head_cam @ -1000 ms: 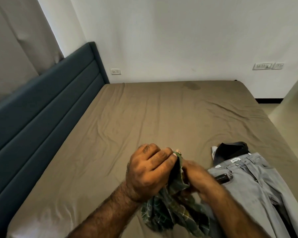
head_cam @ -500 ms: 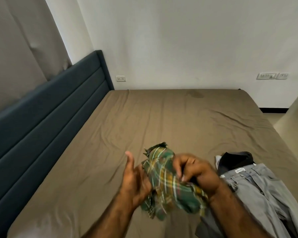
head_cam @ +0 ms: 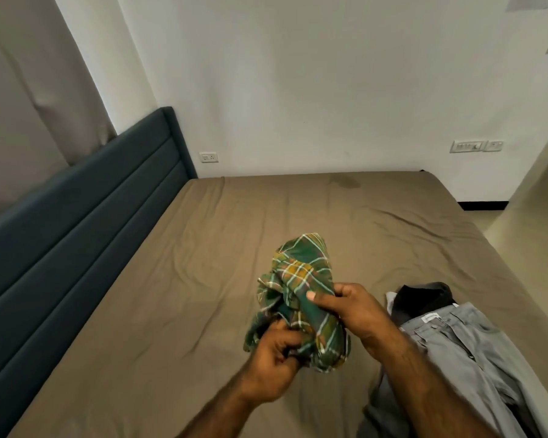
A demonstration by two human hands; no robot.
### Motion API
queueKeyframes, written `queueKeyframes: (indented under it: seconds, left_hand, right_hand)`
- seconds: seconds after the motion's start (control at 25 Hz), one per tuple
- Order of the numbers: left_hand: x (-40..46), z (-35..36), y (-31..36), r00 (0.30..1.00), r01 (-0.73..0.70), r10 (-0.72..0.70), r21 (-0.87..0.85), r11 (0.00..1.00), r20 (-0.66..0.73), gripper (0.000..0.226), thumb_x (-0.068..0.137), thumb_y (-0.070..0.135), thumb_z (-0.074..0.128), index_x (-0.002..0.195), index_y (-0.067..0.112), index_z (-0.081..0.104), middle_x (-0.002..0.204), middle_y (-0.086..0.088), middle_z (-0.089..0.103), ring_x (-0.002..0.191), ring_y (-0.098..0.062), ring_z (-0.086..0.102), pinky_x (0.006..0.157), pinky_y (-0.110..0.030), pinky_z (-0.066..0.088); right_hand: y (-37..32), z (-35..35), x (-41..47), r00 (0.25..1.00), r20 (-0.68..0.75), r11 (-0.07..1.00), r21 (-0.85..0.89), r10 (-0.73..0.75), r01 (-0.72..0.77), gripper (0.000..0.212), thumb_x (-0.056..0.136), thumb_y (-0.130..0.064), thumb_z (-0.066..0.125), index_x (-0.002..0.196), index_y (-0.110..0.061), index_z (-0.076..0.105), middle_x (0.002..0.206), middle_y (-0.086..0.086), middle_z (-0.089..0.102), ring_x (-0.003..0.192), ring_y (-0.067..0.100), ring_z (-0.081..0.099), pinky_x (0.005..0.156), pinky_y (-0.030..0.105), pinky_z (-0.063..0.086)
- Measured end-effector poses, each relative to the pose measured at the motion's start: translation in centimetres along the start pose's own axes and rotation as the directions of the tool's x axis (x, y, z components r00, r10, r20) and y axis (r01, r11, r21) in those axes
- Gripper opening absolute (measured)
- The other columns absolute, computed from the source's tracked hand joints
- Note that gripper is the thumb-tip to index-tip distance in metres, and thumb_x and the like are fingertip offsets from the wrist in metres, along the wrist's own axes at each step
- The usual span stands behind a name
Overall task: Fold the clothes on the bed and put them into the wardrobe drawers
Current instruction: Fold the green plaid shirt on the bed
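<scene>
Head view: both hands grasp the bunched green plaid shirt (head_cam: 301,298) above the bed (head_cam: 171,311); right hand (head_cam: 351,311) pinches its upper part, left hand (head_cam: 276,358) the lower. Advisable: locate collar, shake open, lay flat.

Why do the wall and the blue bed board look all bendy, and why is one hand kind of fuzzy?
In the head view, the wide-angle lens bends straight lines near the edges, so the headboard slants and curves. The left hand, gripping the green plaid shirt, is smeared by motion blur, while the right hand looks sharper. Soft, even light leaves the bed sheet without hard shadows or glare.
</scene>
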State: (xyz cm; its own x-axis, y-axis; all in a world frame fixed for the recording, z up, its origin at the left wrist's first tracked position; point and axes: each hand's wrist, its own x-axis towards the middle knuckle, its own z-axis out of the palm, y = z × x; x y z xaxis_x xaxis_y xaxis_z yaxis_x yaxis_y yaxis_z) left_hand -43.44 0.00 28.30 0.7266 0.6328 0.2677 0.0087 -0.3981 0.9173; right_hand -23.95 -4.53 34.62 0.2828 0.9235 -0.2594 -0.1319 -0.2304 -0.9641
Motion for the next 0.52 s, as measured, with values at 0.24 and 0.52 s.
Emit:
queueKeyframes:
  seconds: [0.24,0.52]
  left_hand:
    - [-2.4,-2.9,-0.7,0.915,0.404,-0.373,0.348,0.846,-0.157,0.019,0.078,0.038,0.069,0.097,0.04,0.074,0.099,0.019,0.073,0.096,0.0,0.068,0.085,-0.039,0.06]
    - [1.3,-3.7,5.5,0.758,0.336,-0.652,-0.838,0.43,-0.031,0.044,0.108,0.041,0.051,0.119,0.009,0.079,0.122,-0.019,0.075,0.106,-0.032,0.074,0.093,-0.044,0.057]
  right_hand:
    - [1.9,1.9,-0.1,0.925,-0.165,0.939,-0.104,-0.342,0.328,0.023,0.083,-0.016,0.08,0.105,-0.023,0.079,0.112,-0.007,0.075,0.101,0.015,0.074,0.089,0.038,0.062]
    - [0.8,4.2,-3.3,0.778,0.319,0.55,-0.566,-0.541,0.614,0.017,0.086,-0.031,0.075,0.1,-0.027,0.066,0.101,-0.014,0.066,0.096,0.011,0.063,0.085,0.031,0.055]
